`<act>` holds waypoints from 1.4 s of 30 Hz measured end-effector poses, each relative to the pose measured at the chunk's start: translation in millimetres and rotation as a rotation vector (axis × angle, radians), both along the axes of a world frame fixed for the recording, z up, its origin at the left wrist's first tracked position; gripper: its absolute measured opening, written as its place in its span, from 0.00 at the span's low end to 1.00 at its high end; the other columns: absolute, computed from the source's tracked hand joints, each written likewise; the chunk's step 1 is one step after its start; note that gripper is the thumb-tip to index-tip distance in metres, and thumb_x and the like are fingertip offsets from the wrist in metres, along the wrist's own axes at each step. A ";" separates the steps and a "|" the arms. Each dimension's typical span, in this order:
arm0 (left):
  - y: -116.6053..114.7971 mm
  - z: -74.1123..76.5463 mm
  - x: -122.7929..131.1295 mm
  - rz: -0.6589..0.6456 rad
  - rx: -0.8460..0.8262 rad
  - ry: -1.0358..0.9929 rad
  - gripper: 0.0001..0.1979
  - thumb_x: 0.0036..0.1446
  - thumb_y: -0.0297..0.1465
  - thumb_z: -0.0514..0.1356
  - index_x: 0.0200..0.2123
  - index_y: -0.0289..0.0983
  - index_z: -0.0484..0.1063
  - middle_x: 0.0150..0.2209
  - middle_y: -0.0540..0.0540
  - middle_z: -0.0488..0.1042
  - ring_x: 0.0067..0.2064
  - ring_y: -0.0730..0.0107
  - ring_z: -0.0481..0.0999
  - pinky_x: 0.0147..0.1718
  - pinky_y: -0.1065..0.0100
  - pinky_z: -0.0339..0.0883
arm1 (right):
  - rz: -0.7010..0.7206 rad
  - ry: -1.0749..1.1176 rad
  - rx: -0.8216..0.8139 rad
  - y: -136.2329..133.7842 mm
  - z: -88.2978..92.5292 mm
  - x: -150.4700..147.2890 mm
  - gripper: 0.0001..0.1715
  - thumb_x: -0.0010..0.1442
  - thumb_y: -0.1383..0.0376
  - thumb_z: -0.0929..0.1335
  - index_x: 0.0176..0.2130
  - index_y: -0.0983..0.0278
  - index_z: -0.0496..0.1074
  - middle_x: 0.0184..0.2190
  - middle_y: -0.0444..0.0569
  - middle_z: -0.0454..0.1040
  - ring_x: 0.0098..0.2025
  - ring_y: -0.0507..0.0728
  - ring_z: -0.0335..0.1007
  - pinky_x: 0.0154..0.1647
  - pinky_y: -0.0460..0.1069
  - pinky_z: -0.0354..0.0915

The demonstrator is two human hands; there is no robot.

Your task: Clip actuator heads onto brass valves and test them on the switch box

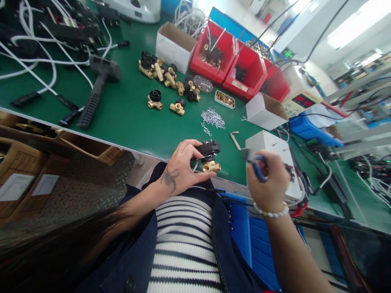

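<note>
By green bench (128,122) | left hand (183,166) pinches tubular, black-topped brass valve (210,166) | right hand (271,181) grips blurred blue pliers (259,171)

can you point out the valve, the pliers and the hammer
Valve (210,166): head view, on its brass body
Pliers (259,171): head view, on the blurred blue handle
Hammer (97,92): head view, on the upper handle

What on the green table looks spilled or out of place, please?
The loose heap of wire clips looks slightly spilled: it lies directly on the green table, whereas small brass pieces sit in a tray. At least one stray clip lies apart beside the right-hand open white box. It may be intentional.
</note>
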State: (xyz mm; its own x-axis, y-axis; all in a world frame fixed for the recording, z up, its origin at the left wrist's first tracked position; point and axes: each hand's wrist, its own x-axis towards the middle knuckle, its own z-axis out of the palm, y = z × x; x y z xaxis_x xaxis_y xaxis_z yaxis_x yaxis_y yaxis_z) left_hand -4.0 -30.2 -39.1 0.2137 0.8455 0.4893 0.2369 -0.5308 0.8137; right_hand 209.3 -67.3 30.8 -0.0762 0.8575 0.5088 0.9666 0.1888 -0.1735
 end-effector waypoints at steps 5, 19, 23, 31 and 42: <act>0.8 -0.5 0.5 0.001 0.005 -0.003 0.23 0.45 0.34 0.76 0.36 0.38 0.65 0.50 0.38 0.73 0.54 0.54 0.75 0.43 0.53 0.77 | 0.071 -0.056 -0.162 4.3 -4.1 0.3 0.12 0.57 0.71 0.63 0.39 0.60 0.72 0.29 0.46 0.72 0.27 0.55 0.67 0.28 0.50 0.62; 1.7 0.5 0.2 -0.001 0.003 -0.016 0.23 0.45 0.33 0.76 0.36 0.38 0.65 0.49 0.38 0.74 0.53 0.54 0.75 0.44 0.53 0.77 | 0.028 0.044 -0.021 6.8 -6.6 1.1 0.11 0.59 0.72 0.64 0.40 0.61 0.71 0.28 0.45 0.71 0.25 0.53 0.64 0.28 0.49 0.60; 2.0 0.0 -0.1 -0.014 0.003 -0.017 0.23 0.44 0.34 0.76 0.36 0.38 0.66 0.49 0.37 0.74 0.54 0.53 0.75 0.46 0.52 0.76 | 0.104 -0.037 -0.269 5.8 -12.3 -2.1 0.13 0.57 0.72 0.63 0.39 0.61 0.73 0.30 0.47 0.73 0.28 0.55 0.69 0.29 0.49 0.62; -3.9 8.2 -2.9 -0.008 0.000 -0.041 0.27 0.46 0.34 0.75 0.44 0.37 0.64 0.50 0.36 0.72 0.54 0.53 0.75 0.49 0.48 0.76 | -0.263 0.047 -0.409 11.3 -38.8 1.2 0.34 0.60 0.43 0.67 0.50 0.68 0.73 0.38 0.61 0.77 0.40 0.69 0.75 0.39 0.61 0.70; -18.4 48.4 -10.9 -0.127 0.350 0.165 0.24 0.51 0.41 0.73 0.43 0.34 0.68 0.53 0.33 0.75 0.57 0.53 0.74 0.57 0.55 0.71 | 0.279 1.225 -0.626 -25.0 0.2 -39.5 0.39 0.63 0.49 0.70 0.67 0.49 0.56 0.50 0.48 0.79 0.47 0.61 0.79 0.48 0.59 0.77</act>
State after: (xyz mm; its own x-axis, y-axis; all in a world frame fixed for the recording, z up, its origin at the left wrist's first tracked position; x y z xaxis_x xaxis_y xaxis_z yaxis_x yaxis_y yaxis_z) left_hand -14.9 -48.6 9.4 0.4054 0.5956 0.6934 0.2642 -0.8025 0.5349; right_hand 169.8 -92.4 31.0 -0.0714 0.9942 -0.0810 0.0863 -0.0747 -0.9935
